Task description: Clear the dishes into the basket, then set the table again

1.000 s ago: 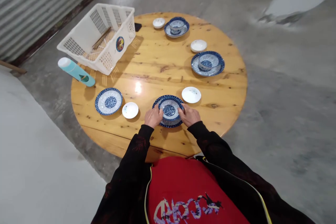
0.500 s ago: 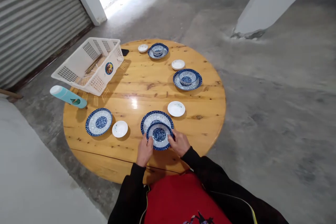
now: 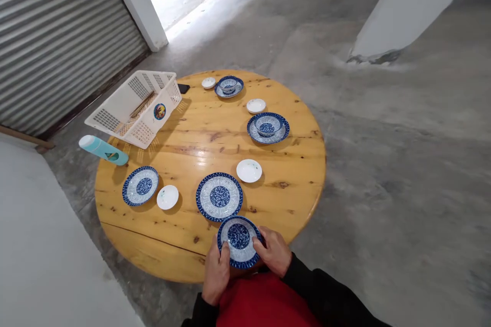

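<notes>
A blue-and-white patterned bowl [image 3: 238, 236] is held at the table's near edge, close to my body. My left hand [image 3: 217, 270] grips its left rim, thumb on the inside. On the right rim, my right hand [image 3: 273, 251] holds it the same way. Just beyond the bowl lies a blue-rimmed plate [image 3: 219, 196] with nothing on it. A small white dish [image 3: 249, 170] sits to the right of that plate. Another white dish [image 3: 168, 197] and a second blue-rimmed plate [image 3: 140, 185] lie to the left.
The round wooden table [image 3: 207, 138] also bears a white plastic basket [image 3: 157, 127] with thin sticks inside, a light-blue bottle [image 3: 103, 150] and a dark phone [image 3: 183, 88]. Two plates with bowls on them [image 3: 268, 135] [image 3: 229, 93] stand farther back, each beside a small white dish.
Both hands have drawn the bowl back from over the plate toward my body. The plate's whole face now shows. The view has tilted up slightly.
</notes>
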Demonstrator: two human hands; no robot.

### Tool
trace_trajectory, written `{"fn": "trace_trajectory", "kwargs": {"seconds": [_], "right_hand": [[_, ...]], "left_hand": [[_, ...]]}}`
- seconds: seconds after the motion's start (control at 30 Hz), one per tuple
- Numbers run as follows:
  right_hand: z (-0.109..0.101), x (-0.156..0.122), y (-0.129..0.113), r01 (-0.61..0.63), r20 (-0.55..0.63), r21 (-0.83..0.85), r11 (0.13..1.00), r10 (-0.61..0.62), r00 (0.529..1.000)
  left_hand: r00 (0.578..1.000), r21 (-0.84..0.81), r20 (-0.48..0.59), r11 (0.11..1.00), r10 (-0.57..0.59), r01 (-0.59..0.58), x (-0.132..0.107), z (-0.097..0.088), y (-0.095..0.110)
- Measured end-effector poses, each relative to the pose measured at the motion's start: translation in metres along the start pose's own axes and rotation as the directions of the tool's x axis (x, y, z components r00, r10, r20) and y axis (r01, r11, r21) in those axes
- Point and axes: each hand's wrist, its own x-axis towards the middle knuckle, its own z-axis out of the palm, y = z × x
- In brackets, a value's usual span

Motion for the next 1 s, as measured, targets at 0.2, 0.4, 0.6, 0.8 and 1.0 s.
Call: {"fn": "trace_trajectory", "kwargs": {"seconds": [0.2,0.4,0.6,0.8,1.0], "right_hand": [[-0.007,-0.025,-0.008,-0.103,-0.108,0.04,0.994,0.107,0.988],[-0.003,-0.055,-0.01,-0.221,-0.144,0.12,0.968,0.237,0.961],[-0.016,-0.06,-0.011,-0.246,-0.133,0.142,0.959,0.265,0.955],[-0.049,-0.052,0.008,-0.224,-0.153,0.102,0.969,0.237,0.959],[-0.123,-0.041,0.064,-0.224,-0.112,0.101,0.969,0.235,0.966]], "left_hand": [[0.976,0.009,0.149,0.987,0.159,-0.162,0.009,0.0,0.012],[0.953,0.064,0.253,0.98,0.165,-0.187,0.004,0.006,-0.001],[0.938,0.045,0.293,0.977,0.184,-0.206,-0.001,0.014,0.0],[0.936,0.043,0.246,0.962,0.251,-0.269,0.005,0.044,0.027],[0.939,0.092,0.255,0.961,0.231,-0.261,0.006,0.118,0.081]]}}
